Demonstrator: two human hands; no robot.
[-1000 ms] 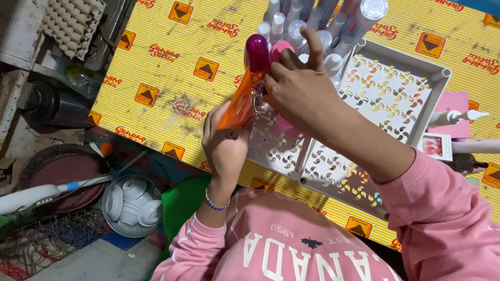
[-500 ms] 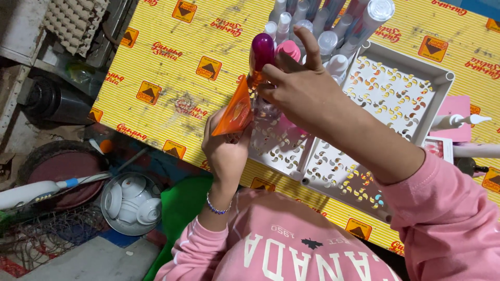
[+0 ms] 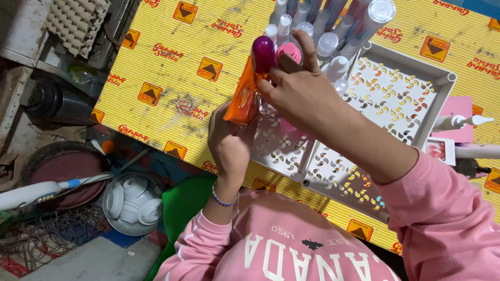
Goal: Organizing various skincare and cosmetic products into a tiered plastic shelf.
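Both hands, left hand (image 3: 229, 143) and right hand (image 3: 297, 93), clamp a glossy orange bottle (image 3: 244, 99) (rounded magenta cap).

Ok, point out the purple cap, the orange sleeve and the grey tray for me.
purple cap (image 3: 263, 48), head view, on its rounded side.
orange sleeve (image 3: 242, 101), head view, mid panel above the left hand (image 3: 229, 145).
grey tray (image 3: 452, 78), head view, on its far right rim corner.

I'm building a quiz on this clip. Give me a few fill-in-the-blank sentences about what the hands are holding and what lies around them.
1. The left hand holds an ____ packet.
2. The right hand grips a bottle with a ____ cap.
3. Both hands work above a white ____.
4. The left wrist wears a ____.

Missing words: orange; purple; tray; bracelet
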